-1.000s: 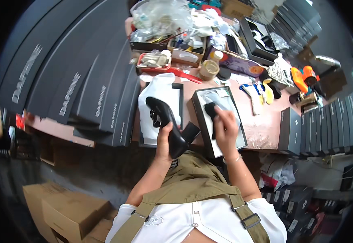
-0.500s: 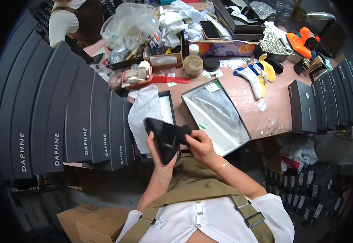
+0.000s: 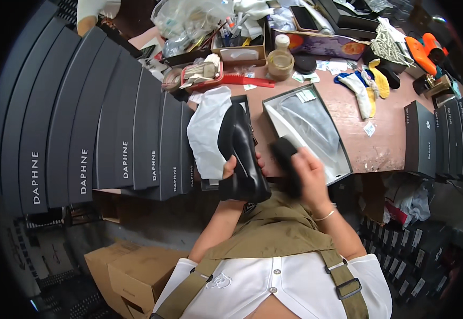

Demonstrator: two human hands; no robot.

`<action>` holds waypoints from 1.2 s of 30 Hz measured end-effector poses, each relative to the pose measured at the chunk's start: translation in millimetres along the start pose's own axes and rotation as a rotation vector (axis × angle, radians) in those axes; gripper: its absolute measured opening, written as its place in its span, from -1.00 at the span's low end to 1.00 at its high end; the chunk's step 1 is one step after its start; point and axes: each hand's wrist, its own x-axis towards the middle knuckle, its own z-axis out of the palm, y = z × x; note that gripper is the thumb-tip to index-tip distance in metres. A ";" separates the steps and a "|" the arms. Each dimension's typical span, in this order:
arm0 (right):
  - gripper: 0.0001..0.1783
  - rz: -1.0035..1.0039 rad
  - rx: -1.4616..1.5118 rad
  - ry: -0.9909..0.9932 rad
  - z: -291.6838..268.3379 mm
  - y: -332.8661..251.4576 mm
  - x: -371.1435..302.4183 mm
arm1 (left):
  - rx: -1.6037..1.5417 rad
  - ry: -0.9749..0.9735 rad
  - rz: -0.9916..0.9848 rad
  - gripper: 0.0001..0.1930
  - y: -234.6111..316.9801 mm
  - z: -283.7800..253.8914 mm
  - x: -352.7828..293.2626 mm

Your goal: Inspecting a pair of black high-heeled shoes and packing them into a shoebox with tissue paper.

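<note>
1. The shoe (image 3: 238, 151), black and glossy, is held up at the tabletop's (image 3: 383, 146) near edge, its length running roughly from 12 to 6 o'clock.
2. The left hand (image 3: 230, 166) clamps it: the thumb shows on the shoe's 8 o'clock side, other fingers curl round its 3 o'clock side.
3. The right hand (image 3: 311, 170), at the shoe's 3 o'clock, has its fingers closed round a dark pad (image 3: 286, 166). Blur hides whether this is a brush or a sponge, and just how the fingertips press.
4. A narrow gap parts pad and shoe.
5. White paper (image 3: 206, 135) lies at the shoe's 10 o'clock, partly behind it; an open box (image 3: 343, 162) with clear film (image 3: 308, 123) inside sits near 2 o'clock.
6. The step in hand looks like rubbing or brushing the shoe's surface, with the pad between strokes.
7. A further stroke would call for the pad to travel toward 9 o'clock and meet the leather lightly and flat, the left grip steady and clear of its path.
</note>
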 end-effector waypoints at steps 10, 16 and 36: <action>-0.50 -0.735 -0.763 -0.205 60.4 -0.4 -26.2 | -0.105 -0.199 -0.004 -0.38 10.8 -32.4 1.7; -0.59 -0.470 -0.641 -0.283 -2.9 6.0 -42.0 | -0.205 -0.237 0.086 -0.35 30.5 -22.6 14.2; -0.68 -0.344 -1.651 0.055 -97.5 66.3 123.5 | 2.619 -0.604 0.144 -0.61 -78.2 0.1 84.5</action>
